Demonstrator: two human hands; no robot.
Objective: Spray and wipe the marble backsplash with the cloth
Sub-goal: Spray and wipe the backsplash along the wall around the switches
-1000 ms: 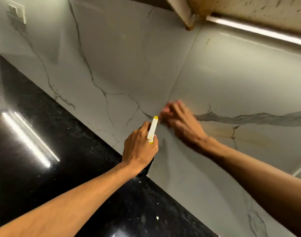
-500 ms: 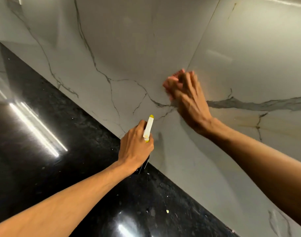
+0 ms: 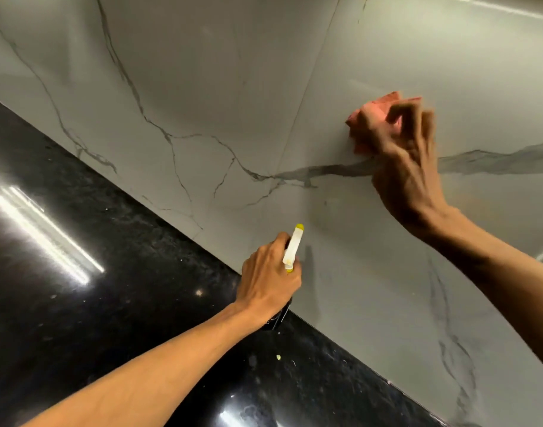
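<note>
R hand (image 3: 401, 171) w/ cloth (image 3: 375, 114) slid right along backsplash (image 3: 202, 72), now past seam (image 3: 313, 84)

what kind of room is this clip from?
Probably a kitchen: polished black speckled stone countertop meets white grey-veined marble backsplash; right hand presses a pink cloth to it, left hand grips a yellow-tipped white spray bottle.

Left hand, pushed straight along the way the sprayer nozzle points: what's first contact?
Most likely the marble backsplash, just past the spray bottle nozzle and below the grey vein. The left hand aims up at it; the cloth under the right hand sits off to the right. Depth is uncertain.
</note>
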